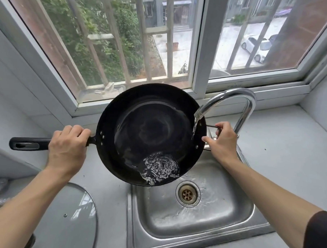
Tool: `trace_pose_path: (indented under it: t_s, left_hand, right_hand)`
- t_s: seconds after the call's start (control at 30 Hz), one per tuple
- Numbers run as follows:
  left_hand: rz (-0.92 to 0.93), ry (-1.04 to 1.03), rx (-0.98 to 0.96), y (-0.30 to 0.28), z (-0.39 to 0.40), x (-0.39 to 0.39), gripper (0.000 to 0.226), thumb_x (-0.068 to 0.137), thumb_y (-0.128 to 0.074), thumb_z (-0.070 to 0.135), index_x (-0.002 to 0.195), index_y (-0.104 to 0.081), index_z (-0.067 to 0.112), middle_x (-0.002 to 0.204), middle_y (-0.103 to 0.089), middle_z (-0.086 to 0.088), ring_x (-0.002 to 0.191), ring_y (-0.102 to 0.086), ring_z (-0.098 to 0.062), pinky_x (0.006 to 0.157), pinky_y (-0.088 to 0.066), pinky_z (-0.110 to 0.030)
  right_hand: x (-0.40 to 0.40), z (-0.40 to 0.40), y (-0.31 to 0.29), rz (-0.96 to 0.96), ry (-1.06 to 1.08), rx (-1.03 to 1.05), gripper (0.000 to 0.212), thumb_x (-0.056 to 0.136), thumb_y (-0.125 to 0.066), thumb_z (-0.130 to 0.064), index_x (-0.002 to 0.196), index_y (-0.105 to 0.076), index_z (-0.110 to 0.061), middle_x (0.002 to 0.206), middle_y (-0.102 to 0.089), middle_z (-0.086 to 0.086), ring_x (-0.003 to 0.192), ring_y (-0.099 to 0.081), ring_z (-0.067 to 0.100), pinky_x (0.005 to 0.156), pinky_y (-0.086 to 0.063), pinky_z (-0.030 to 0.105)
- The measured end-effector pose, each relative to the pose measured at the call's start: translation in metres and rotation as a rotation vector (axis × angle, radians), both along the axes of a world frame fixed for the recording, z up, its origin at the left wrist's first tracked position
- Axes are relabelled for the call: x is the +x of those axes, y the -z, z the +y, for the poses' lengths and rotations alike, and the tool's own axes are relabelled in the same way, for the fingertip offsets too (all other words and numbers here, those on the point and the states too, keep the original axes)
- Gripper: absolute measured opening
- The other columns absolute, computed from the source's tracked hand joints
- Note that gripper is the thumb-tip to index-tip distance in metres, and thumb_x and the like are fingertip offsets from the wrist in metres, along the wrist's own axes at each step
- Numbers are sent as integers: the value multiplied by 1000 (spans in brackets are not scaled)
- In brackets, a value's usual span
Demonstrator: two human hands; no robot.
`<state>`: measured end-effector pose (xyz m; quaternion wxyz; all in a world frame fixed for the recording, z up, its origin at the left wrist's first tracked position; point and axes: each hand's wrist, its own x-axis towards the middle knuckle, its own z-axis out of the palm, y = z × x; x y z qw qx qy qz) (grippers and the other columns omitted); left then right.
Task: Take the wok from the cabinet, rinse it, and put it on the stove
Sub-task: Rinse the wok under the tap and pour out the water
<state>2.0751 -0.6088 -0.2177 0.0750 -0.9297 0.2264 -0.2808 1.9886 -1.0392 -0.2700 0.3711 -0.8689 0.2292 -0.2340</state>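
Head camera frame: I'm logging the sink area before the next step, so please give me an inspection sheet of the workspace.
Surface: grey countertop with a steel sink set in; water runs over the basin toward the drain.
Job's things: black wok held tilted over the sink, water from the faucet falling inside its right rim and pouring off the near edge. The stove cannot be made out.
Clutter: glass lid lying on the counter at left.
Grippers: left hand grips the long handle; right hand grips the small loop handle.
Cables: nothing seen.
Surroundings: barred window behind, with greenery and parked cars outside.
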Motion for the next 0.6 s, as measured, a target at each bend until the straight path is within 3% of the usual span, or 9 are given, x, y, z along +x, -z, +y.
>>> trace_pose_path:
  t_s: [0.37,0.6]
  left_hand:
    - [38,172,14,-9,24,-26,27,68,-53,2,89,-69,4,83,-58,-15,67,-55,-36,51,-42,-44]
    - [167,202,16,-8,30,-57,26,68,-61,9,93,-67,6,78,-53,-11,67,-54,-35,50,-45,-44]
  right_hand:
    - [-20,12,-11,92,-94,-71,52,71,-80,-15,116,-56,-8,96,-53,1,89,-50,14,83,-42,25]
    - [-47,7,-10,171,-136,-135,39,63,-78,-24,97,-63,-14,87,-63,0,81,-57,14,73,-40,22]
